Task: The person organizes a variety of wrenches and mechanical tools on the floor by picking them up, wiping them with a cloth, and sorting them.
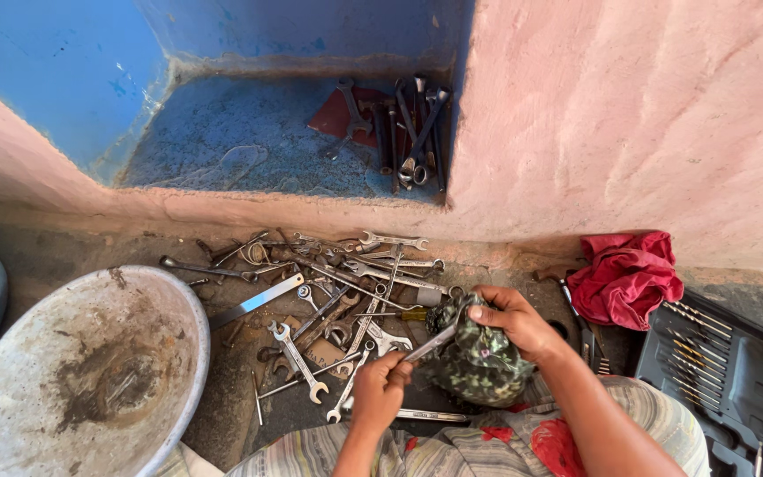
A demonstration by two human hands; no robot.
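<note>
The person crouches over the floor. Their left hand (380, 389) is closed around one end of a slim grey metal wrench (430, 343), which slants up to the right. Their right hand (509, 320) presses a crumpled green camouflage cloth (479, 362) onto the wrench's other end, fingers clamped on the fabric. Just beyond lies a scattered heap of steel spanners (346, 291). A dirty round metal basin (90, 371) sits to the left, a red rag (626, 276) to the right.

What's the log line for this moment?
left hand: holds wrench | right hand: grips camouflage cloth against it | spanner pile on ground ahead
</note>
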